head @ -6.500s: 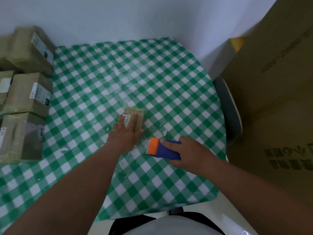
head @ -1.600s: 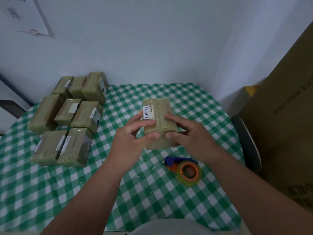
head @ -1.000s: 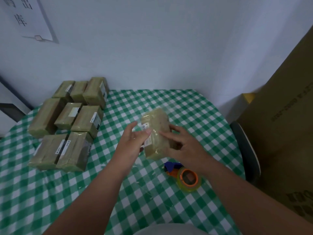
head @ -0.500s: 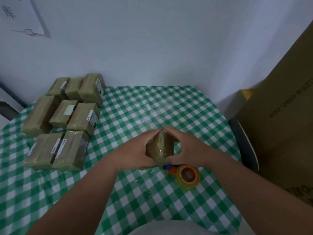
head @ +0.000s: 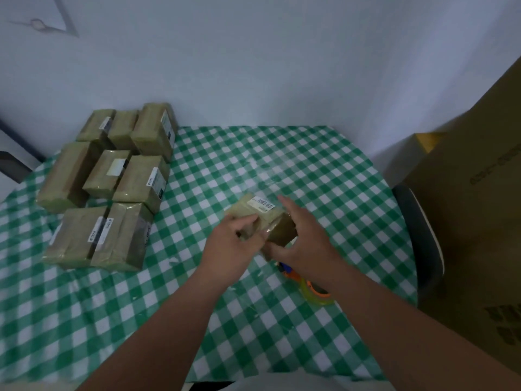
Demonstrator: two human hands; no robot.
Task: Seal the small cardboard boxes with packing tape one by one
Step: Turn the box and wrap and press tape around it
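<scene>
A small brown cardboard box [head: 260, 214] wrapped in clear tape, with a white barcode label on top, is held above the green checked table [head: 253, 170]. My left hand [head: 234, 244] grips its near left end with curled fingers. My right hand [head: 304, 238] holds its right side, fingers spread round it. The tape dispenser [head: 307, 283], blue and orange with a clear roll, lies on the table just behind my right wrist, partly hidden by the arm.
Several taped small boxes [head: 112, 182] stand grouped at the table's left side near the wall. A large cardboard carton [head: 479, 221] rises at the right, with a dark chair back [head: 420, 238] between it and the table.
The box has been turned in my hands from standing on end to label side up, and it has shifted slightly left and away. The dispenser stays put.
</scene>
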